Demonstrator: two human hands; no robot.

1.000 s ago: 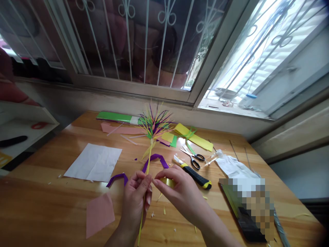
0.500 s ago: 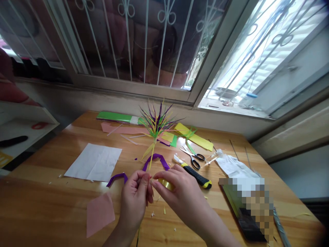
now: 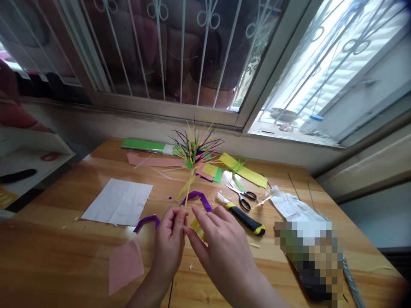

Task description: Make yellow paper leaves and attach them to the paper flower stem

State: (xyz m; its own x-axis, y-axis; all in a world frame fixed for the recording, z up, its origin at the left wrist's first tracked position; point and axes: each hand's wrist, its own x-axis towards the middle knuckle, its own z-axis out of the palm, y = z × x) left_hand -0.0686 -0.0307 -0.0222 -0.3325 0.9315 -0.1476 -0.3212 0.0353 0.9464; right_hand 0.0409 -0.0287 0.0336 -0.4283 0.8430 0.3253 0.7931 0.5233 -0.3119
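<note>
The right hand [image 3: 224,246] has just loosened: thumb and forefinger are now parted, with yellow strip [image 3: 197,229] between them — whether gripped, I cannot tell. The left hand [image 3: 170,239] pinches the stem [image 3: 187,197] over the counter [image 3: 64,261], so it probably steadies the work alone.

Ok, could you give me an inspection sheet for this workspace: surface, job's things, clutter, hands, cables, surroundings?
Surface: wooden table, small paper scraps on it.
Job's things: multicoloured tuft on a yellow stem.
Clutter: white sheet, pink sheet, purple strips, open scissors, black-and-yellow cutter.
Hands: left hand grips the stem; right hand is beside it, near a yellow strip, hold unclear.
Cables: blurred blue lines outside; cannot tell if cables.
Surroundings: barred window behind the table; white shelf on the left.
</note>
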